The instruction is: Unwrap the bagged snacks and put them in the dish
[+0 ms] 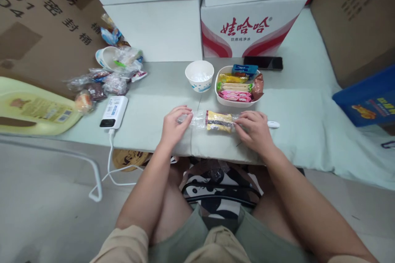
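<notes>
A clear plastic bag [200, 120] holding a yellow and dark snack packet [219, 121] lies flat on the pale green table [148, 111] in front of me. My left hand [175, 126] rests curled on the bag's left end, pinching the plastic. At the bag's right end my right hand [253, 129] grips the plastic with bent fingers. Just beyond the bag stands a white tray [219, 98] filled with several wrapped snacks, and a white paper bowl [199, 75] sits to its left.
A white power bank [114, 111] with a cable lies at the left, near a heap of wrapped snacks [105, 78] and a yellow jug [37, 109]. A black phone [263, 63] lies behind the tray. Cardboard boxes [249, 24] line the back. A blue box [367, 98] stands right.
</notes>
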Motion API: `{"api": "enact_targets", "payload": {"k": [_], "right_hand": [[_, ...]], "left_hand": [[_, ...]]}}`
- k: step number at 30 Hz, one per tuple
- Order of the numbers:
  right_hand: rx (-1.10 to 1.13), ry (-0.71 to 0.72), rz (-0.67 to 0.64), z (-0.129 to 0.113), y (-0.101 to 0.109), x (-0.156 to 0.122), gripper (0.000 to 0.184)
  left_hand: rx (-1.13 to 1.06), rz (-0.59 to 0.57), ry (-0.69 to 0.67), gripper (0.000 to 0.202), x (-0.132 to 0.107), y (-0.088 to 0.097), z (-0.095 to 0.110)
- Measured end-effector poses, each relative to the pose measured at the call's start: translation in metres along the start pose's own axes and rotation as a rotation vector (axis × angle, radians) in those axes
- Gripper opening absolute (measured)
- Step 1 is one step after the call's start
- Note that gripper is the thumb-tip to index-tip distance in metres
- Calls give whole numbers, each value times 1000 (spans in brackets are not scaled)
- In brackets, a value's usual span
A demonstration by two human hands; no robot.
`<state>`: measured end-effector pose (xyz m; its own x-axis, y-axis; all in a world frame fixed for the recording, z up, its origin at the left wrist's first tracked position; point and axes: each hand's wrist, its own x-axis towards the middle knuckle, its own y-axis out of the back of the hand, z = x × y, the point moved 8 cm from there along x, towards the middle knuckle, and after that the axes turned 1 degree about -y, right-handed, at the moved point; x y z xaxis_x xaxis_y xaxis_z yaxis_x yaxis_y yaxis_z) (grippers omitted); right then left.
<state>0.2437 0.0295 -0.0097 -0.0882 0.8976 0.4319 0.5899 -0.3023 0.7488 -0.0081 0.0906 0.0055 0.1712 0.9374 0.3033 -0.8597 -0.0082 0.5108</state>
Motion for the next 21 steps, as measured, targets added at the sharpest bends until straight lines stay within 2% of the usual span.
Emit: {"api": "enact_targets", "payload": {"k": [5,7,9,12,14,16,17,20,21], "right_hand": [[113,1,212,-8,29,-3,14],[107,36,227,-12,34,-5,13],[72,57,185,-15,34,-8,13],[-9,32,77,-14,26,-12,12],[-46,22,-8,-14,18,-14,28],[-70,31,-71,-14,11,-15,43],[-72,32,-84,-14,9,-15,40],[2,-18,-68,-9,11,-13,11],[60,-59,-54,-4,13,-12,11]], "left_hand": [[-279,239,37,30,-6,28,-1],[-326,266,52,33,-10,34,-3],[-235,170,22,33,-10,32,1],[80,-92,-85,37,-10,12,9],[200,-210,-132,20,-11,-1,11],[180,-235,-143,14,-10,-5,12],[138,-223,-142,16,-10,-5,13],[13,-172,-118,15,-8,0,14],[-8,-163,-105,14,-7,1,13]]}}
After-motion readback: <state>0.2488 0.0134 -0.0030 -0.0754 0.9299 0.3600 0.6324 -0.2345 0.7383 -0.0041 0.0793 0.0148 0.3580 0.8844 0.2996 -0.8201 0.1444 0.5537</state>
